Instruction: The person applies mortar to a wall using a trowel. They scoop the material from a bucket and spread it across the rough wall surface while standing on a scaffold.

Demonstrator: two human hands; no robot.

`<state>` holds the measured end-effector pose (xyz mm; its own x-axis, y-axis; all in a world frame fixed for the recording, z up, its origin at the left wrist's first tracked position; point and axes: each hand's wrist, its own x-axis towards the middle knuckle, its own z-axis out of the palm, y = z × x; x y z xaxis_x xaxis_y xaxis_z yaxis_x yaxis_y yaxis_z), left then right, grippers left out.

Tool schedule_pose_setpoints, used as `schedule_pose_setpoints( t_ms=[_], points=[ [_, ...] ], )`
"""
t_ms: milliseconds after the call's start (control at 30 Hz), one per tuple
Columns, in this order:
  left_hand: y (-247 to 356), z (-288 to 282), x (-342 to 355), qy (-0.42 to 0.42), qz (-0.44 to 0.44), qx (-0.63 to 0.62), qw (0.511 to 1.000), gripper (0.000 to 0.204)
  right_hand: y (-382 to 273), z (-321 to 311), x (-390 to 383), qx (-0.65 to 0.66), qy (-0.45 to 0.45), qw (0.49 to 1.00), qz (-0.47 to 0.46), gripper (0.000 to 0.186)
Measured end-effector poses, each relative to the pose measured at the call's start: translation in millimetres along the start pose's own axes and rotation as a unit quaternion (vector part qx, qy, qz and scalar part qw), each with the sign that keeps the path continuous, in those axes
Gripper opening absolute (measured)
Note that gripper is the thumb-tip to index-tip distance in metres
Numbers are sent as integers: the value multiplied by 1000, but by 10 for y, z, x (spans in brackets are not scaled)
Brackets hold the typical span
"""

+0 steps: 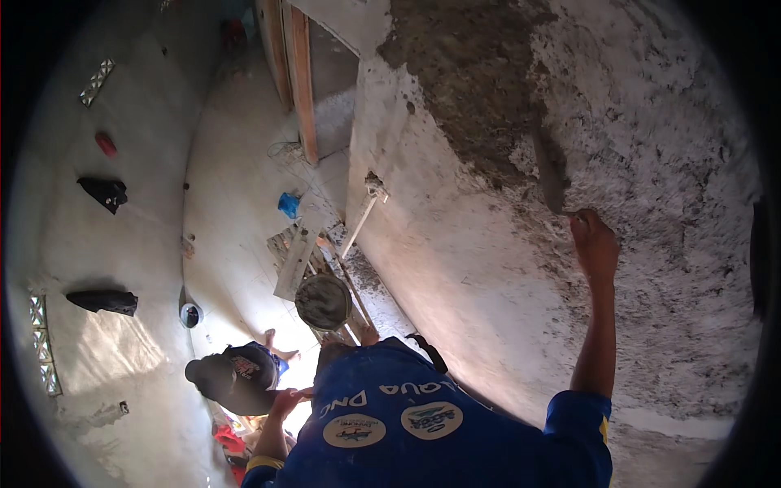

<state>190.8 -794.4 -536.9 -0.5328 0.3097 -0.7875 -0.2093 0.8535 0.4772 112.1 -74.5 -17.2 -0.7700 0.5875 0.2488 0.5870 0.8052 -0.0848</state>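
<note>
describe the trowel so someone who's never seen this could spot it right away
Start at the big rough wall filling the right side, with its dark patch of wet plaster near the top. The trowel lies flat at that patch's lower right edge, held by the right hand. It is the only smooth, narrow grey blade there.

Building site, half-plastered wall (651, 122), mortar bucket (323, 302)

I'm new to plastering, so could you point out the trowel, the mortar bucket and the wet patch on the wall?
trowel (551, 175), head view, middle of blade.
mortar bucket (323, 302), head view, its grey contents.
wet patch (476, 77), head view, centre of dark plaster.
</note>
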Motion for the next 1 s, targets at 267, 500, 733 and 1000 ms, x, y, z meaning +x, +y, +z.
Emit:
schedule_pose_setpoints(
  t_ms=[267, 500, 733, 1000],
  points=[
    [518, -479, 223, 95, 8, -49, 994, 49, -623, -190, -351, 27, -108, 989, -98, 23],
    [1709, -809, -42, 161, 70, -129, 976, 44, 3, 1133, 72, 67, -159, 977, -122, 30],
    [1220, -342, -399, 114, 6, -149, 982, 42, -188, 1209, -203, 232, -167, 958, 20, 31],
    [1443, -122, -264, 137, 40, -146, 979, 43, 115, 2083, -58, 106, -196, 974, -27, 29]
  ],
)
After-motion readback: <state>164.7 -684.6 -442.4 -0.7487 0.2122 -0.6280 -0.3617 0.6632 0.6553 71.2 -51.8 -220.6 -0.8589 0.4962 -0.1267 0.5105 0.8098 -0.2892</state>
